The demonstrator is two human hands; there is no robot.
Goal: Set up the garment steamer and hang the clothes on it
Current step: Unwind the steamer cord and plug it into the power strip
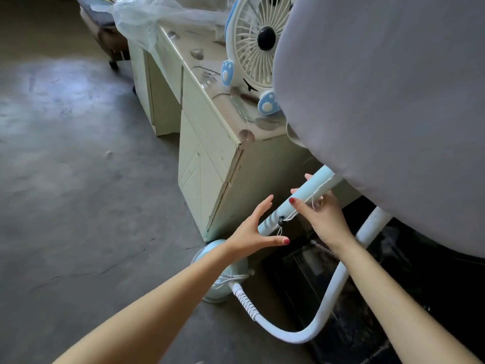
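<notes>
The garment steamer's light blue pole (304, 194) slants up from its round blue base (210, 258) on the floor toward a large grey padded board (380, 101) at the upper right. My right hand (322, 216) grips the pole just below the board, fingers and thumb wrapped round it. My left hand (253, 232) hovers with fingers spread just left of the pole's lower part, apart from it. A white hose (322, 303) loops from the base across the floor and up under the board. A thin white cord with a black toggle (281, 221) hangs on the pole.
A cream cabinet (210, 143) stands close behind the pole, with a white and blue desk fan (252, 48) on top. Crumpled clear plastic (147, 17) lies at its far end. Dark objects (341, 285) sit below the board. Grey floor (78, 179) spreads left.
</notes>
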